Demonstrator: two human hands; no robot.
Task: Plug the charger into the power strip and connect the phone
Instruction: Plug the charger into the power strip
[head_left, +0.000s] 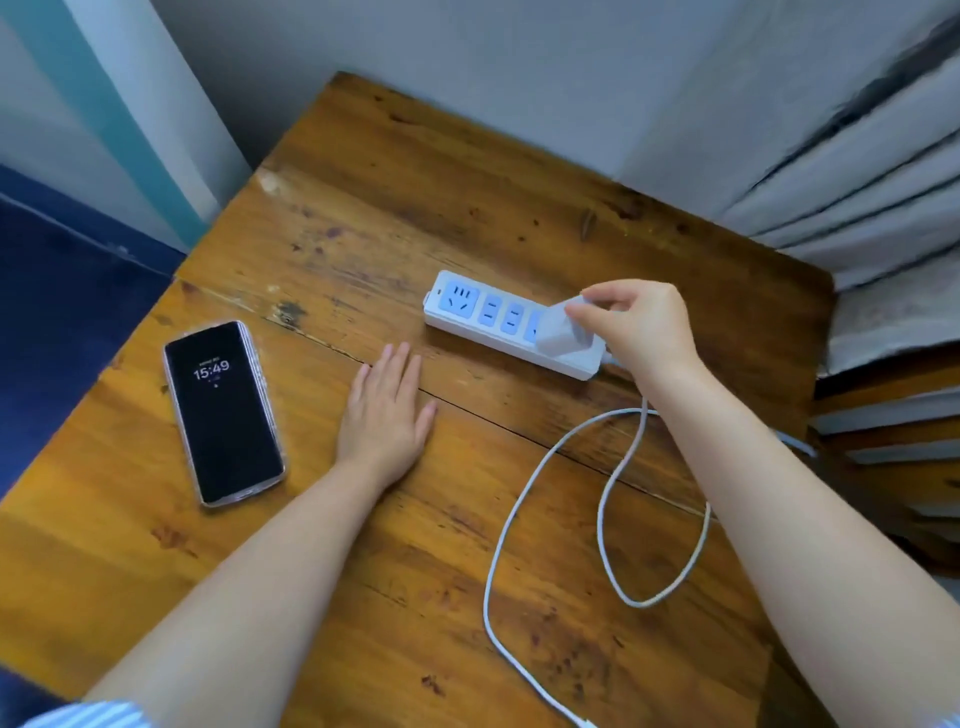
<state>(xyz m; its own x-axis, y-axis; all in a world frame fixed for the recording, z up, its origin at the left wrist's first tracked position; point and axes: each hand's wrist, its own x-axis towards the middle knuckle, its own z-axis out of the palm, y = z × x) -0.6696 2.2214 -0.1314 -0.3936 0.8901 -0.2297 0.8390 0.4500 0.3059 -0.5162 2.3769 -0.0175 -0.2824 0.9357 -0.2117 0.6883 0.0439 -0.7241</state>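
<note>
head view — from above, facing forward and down | close over wooden table (363, 218) | single view

phone (224, 413) left | power strip (511, 323) right | both on table (363, 218)

— What is the left hand (387, 410) doing?

— It is lying flat, palm down, fingers together and pointing away, to the left of the charger (563, 330) and well apart from it. The forearm is stretching straight out behind it.

— And the right hand (636, 325)?

— It is pinching the charger from above, thumb and fingertips closing on its upper end, wrist bending down, forearm reaching in from the right.
</note>
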